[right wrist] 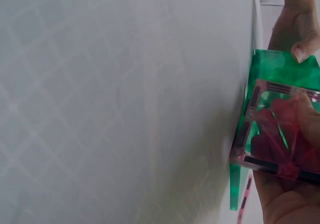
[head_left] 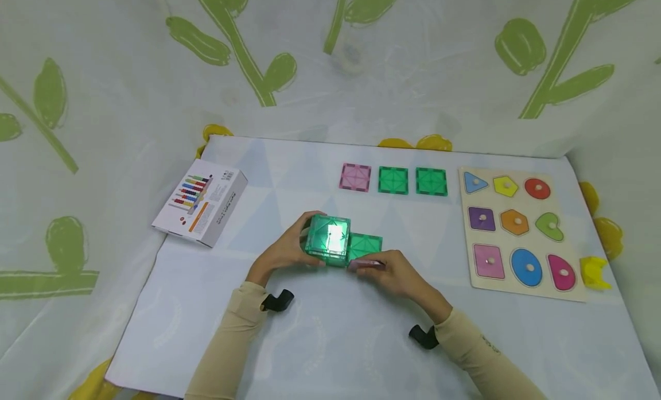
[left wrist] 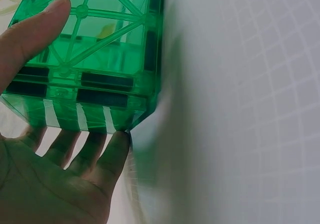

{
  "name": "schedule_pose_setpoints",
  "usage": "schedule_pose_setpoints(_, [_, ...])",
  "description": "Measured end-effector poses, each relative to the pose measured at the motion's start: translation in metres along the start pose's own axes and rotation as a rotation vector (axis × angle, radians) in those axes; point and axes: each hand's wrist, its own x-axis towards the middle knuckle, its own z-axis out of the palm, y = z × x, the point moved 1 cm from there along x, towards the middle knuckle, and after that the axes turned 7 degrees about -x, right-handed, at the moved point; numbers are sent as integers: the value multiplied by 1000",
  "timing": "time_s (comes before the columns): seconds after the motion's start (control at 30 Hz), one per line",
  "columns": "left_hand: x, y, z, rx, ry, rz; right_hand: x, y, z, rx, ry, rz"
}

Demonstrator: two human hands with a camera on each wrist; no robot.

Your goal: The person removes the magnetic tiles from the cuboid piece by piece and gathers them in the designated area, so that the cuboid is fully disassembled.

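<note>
A green translucent cube of square tiles (head_left: 328,237) stands at the middle of the table. My left hand (head_left: 289,245) grips its left side; in the left wrist view the thumb lies on one face of the cube (left wrist: 100,44) and the fingers of the hand (left wrist: 65,174) on another. Against the cube's right side, a green tile (head_left: 365,245) lies flat. My right hand (head_left: 397,274) pinches a pink tile (head_left: 366,264), held upright just in front of that green tile. The right wrist view shows the pink tile (right wrist: 250,119) between thumb and fingers.
Behind the cube lie a pink tile (head_left: 355,177) and two green tiles (head_left: 393,181). A wooden shape board (head_left: 524,233) lies at the right with a yellow piece (head_left: 595,272) beside it. At the left is a white box (head_left: 198,202). A patterned curtain hangs behind.
</note>
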Motion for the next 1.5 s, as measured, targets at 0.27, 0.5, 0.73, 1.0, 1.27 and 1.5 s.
schedule_pose_setpoints(0.27, [2, 0, -2, 10, -4, -10, -4, 4, -10, -51, -102, -3])
schedule_pose_setpoints(0.5, [2, -1, -1, 12, -7, -21, -8, 13, -39, 56, -226, 11])
schedule_pose_setpoints(0.73, [3, -1, -3, 13, -6, -5, -11, 25, -78, 2, -119, 81])
schedule_pose_setpoints(1.0, [3, 0, -4, 13, -1, -2, -4, 57, -124, -128, -10, 243])
schedule_pose_setpoints(1.27, [-3, -1, -1, 12, -4, -28, 5, 77, -140, -197, 90, 340])
schedule_pose_setpoints(1.5, [-1, -1, -1, 5, -1, -21, 23, 78, -150, -285, 128, 316])
